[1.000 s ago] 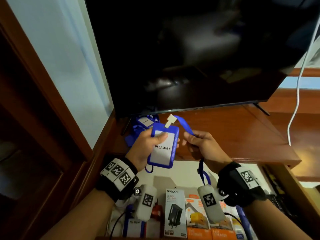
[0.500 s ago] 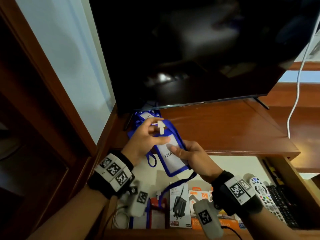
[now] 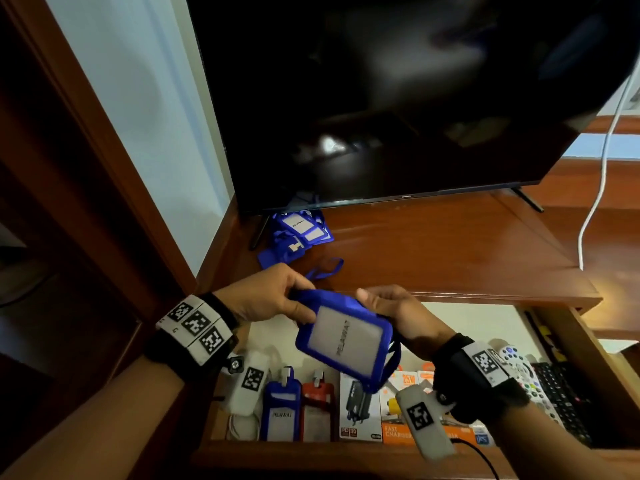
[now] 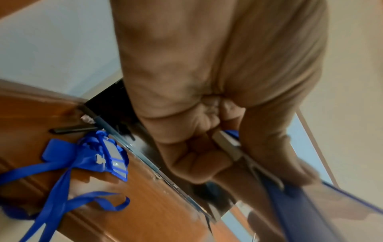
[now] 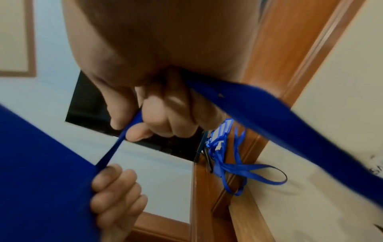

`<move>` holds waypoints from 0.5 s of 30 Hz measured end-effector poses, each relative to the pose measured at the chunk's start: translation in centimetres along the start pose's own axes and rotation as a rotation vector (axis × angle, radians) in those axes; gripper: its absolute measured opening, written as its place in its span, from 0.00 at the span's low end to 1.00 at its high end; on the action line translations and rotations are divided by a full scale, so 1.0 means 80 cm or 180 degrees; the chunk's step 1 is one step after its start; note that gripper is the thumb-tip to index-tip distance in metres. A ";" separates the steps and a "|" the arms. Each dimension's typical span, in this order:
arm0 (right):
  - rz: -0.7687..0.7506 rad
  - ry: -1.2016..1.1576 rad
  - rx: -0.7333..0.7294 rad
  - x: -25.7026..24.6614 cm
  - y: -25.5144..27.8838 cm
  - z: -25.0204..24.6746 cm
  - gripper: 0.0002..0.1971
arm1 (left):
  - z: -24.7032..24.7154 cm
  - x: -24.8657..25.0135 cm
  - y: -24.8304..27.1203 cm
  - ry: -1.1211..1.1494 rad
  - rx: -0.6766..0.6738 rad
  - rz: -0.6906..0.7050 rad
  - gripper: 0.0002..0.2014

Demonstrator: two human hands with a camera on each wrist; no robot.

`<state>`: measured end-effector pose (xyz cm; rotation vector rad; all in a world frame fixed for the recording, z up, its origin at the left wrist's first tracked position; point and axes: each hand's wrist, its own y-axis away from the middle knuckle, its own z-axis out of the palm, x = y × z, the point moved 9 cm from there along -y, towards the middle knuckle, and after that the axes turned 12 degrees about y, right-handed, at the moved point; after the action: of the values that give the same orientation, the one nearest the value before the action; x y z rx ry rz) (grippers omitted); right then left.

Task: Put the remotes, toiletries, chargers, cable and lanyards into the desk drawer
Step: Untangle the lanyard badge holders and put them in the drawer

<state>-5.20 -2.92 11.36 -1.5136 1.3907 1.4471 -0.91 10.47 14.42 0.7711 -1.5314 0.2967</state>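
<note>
A blue lanyard badge holder (image 3: 343, 337) marked PELAWAT hangs above the open desk drawer (image 3: 346, 448), held by both hands. My left hand (image 3: 277, 299) grips its top left edge, thumb on the front. My right hand (image 3: 391, 306) pinches the blue strap (image 5: 269, 106) at the holder's top right; the strap wraps behind the holder. Several more blue lanyards (image 3: 298, 233) lie in a heap on the desk top under the TV's left corner, also in the left wrist view as lanyards (image 4: 99, 157). In the drawer lie a blue lanyard (image 3: 280, 407), a red lanyard (image 3: 317, 407), charger boxes (image 3: 360, 410) and remotes (image 3: 519, 368).
A large black TV (image 3: 398, 98) stands on the wooden desk top (image 3: 450, 251). A white cable (image 3: 599, 188) hangs at the right. A wooden frame (image 3: 86, 133) and pale wall close the left side. A coiled white cable (image 3: 242, 426) sits in the drawer's left end.
Both hands brought the badge holder down and toward me, from over the desk top to above the drawer, turning it to a tilted sideways lie. The strap is now wrapped round it.
</note>
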 end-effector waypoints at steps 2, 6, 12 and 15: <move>0.0086 -0.0075 0.0214 0.012 -0.002 -0.006 0.11 | -0.015 0.005 0.001 0.0308 0.0431 0.0224 0.11; 0.0168 -0.0079 0.0459 0.021 -0.009 -0.001 0.17 | -0.045 -0.001 0.002 0.0924 0.1433 0.0381 0.07; 0.0205 -0.0199 0.0600 0.032 -0.016 0.019 0.21 | -0.079 -0.014 0.008 0.0954 0.2751 0.0571 0.02; 0.0336 0.0098 0.0604 0.027 -0.012 0.025 0.20 | -0.081 -0.006 0.012 0.0005 0.3092 0.0716 0.05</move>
<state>-5.22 -1.41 8.69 -1.3657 1.5994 1.3167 3.47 15.29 15.06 1.3318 -1.4356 1.2620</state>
